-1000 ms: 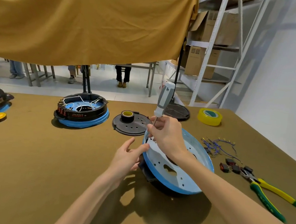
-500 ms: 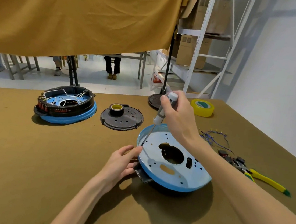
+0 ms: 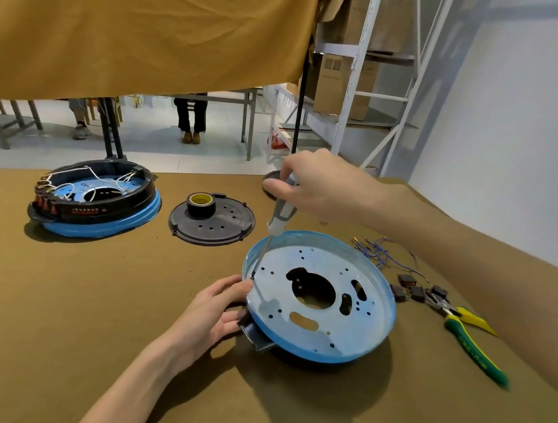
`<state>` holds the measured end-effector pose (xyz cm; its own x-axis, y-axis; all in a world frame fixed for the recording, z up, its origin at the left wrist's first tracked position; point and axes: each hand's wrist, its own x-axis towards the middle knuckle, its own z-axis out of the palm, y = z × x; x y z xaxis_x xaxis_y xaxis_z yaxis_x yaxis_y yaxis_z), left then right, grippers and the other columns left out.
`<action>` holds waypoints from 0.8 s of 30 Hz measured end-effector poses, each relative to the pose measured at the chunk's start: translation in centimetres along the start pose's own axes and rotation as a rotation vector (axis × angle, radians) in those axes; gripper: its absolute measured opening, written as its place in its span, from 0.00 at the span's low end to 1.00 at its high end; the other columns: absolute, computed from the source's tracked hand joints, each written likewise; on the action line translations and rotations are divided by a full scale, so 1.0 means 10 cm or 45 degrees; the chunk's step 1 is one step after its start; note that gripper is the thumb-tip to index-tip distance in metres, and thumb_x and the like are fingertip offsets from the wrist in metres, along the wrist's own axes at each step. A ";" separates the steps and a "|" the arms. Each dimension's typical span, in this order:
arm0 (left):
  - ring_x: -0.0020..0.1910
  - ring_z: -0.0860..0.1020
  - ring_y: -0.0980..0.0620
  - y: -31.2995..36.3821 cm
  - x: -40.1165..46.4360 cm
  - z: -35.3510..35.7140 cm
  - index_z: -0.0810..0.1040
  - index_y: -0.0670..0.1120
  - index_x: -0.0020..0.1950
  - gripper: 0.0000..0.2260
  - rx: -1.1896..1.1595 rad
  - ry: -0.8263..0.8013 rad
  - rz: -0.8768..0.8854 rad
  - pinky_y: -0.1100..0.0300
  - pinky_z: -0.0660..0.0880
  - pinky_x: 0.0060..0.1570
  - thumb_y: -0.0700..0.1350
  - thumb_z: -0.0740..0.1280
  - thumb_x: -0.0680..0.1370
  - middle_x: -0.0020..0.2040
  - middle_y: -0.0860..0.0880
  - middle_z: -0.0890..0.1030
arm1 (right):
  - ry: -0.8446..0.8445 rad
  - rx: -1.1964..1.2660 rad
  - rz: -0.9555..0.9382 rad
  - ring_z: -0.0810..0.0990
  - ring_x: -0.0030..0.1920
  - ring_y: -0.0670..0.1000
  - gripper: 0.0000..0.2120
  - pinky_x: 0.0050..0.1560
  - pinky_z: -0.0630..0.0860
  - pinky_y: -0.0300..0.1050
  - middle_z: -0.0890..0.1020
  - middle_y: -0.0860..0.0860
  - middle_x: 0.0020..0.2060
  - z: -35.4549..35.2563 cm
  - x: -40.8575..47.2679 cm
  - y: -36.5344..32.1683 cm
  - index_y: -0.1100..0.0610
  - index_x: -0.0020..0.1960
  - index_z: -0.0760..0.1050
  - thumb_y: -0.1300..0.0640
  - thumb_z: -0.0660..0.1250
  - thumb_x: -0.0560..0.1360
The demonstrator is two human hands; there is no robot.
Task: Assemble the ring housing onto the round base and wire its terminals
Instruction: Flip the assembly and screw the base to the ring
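A blue round base (image 3: 321, 319) lies upside down over a black ring housing (image 3: 255, 335), whose tab sticks out at its near left. My left hand (image 3: 215, 311) grips that left edge and the black tab. My right hand (image 3: 314, 189) holds a grey-handled screwdriver (image 3: 281, 211) upright; its tip rests in a hole near the plate's left rim. Loose blue wires (image 3: 381, 253) and small black terminal parts (image 3: 415, 289) lie to the right.
A finished black-and-blue assembly (image 3: 99, 202) with white wires sits at the far left. A black cover disc (image 3: 212, 223) carries a tape roll (image 3: 201, 203). Green-yellow pliers (image 3: 467, 338) lie at the right. A tan cloth (image 3: 135, 24) hangs above the table; shelving stands behind.
The base has dropped from tilted to nearly flat. My right hand has shifted up the screwdriver handle, and the tip now sits in a hole by the left rim.
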<state>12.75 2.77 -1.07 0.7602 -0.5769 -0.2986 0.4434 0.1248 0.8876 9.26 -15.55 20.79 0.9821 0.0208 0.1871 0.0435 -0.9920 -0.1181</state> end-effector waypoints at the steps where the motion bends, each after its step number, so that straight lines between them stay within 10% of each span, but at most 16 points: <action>1: 0.58 0.85 0.43 0.00 0.00 0.00 0.72 0.47 0.74 0.33 0.004 0.002 0.004 0.41 0.80 0.61 0.51 0.78 0.71 0.65 0.43 0.82 | -0.032 -0.036 0.002 0.82 0.30 0.48 0.20 0.26 0.72 0.41 0.83 0.51 0.38 0.00 0.00 -0.01 0.55 0.58 0.75 0.38 0.60 0.82; 5: 0.58 0.85 0.42 -0.03 -0.02 -0.01 0.73 0.49 0.73 0.31 0.021 -0.022 0.016 0.41 0.80 0.62 0.53 0.77 0.72 0.66 0.44 0.82 | -0.330 0.203 0.020 0.81 0.31 0.50 0.16 0.25 0.75 0.39 0.83 0.53 0.41 -0.13 0.02 -0.01 0.52 0.64 0.66 0.51 0.67 0.80; 21: 0.54 0.86 0.45 0.00 -0.02 0.02 0.76 0.50 0.66 0.26 -0.004 -0.028 -0.008 0.49 0.84 0.51 0.54 0.77 0.71 0.63 0.46 0.80 | -0.479 0.206 -0.005 0.80 0.23 0.46 0.18 0.24 0.75 0.38 0.82 0.55 0.39 -0.22 0.23 -0.17 0.58 0.63 0.64 0.55 0.69 0.80; 24: 0.63 0.82 0.40 -0.02 0.00 -0.01 0.75 0.51 0.67 0.29 0.014 -0.017 -0.018 0.44 0.81 0.61 0.56 0.78 0.69 0.65 0.45 0.79 | -0.356 0.008 -0.023 0.83 0.26 0.53 0.15 0.22 0.74 0.38 0.85 0.58 0.35 -0.11 0.29 -0.15 0.65 0.58 0.73 0.52 0.62 0.84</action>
<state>12.70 2.83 -1.29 0.7473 -0.5894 -0.3068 0.4491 0.1078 0.8869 11.80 -14.15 22.59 0.9935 0.0728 -0.0871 0.0618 -0.9904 -0.1234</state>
